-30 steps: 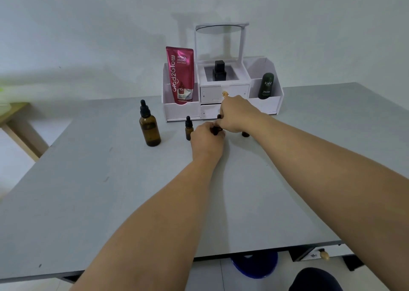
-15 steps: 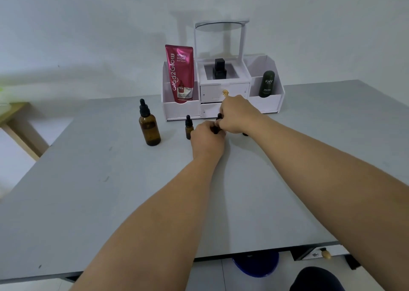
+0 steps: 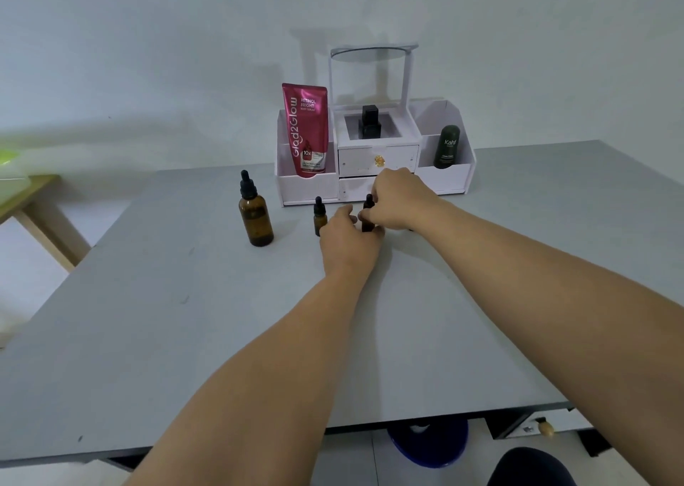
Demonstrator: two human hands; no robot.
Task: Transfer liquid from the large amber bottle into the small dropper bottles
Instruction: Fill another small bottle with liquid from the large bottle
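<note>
Both hands meet over a small dropper bottle (image 3: 367,216) that stands upright on the grey surface (image 3: 185,319), just in front of the white organizer (image 3: 374,186). The left hand (image 3: 349,239) curls around the lower body of this bottle, fingers closed on it from the near side. The right hand (image 3: 401,204) comes in from the right with its fingers pinched at the bottle's black dropper cap; whether the cap is loosened cannot be told. A 2nd small dropper bottle (image 3: 319,216) stands upright just to the left of the left hand, capped and not touched. The large amber bottle (image 3: 255,215) stands farther left on the surface, well apart from both hands, upright with its black dropper cap on. A small dark thing shows at the right hand's far edge, mostly hidden, so what it is cannot be told. Behind, the organizer holds a red tube (image 3: 305,130) in its left compartment, a black square bottle (image 3: 369,122) on its middle top, and a dark green container (image 3: 448,147) in its right compartment. A round mirror (image 3: 374,52) is tilted flat atop the organizer's frame.
</note>
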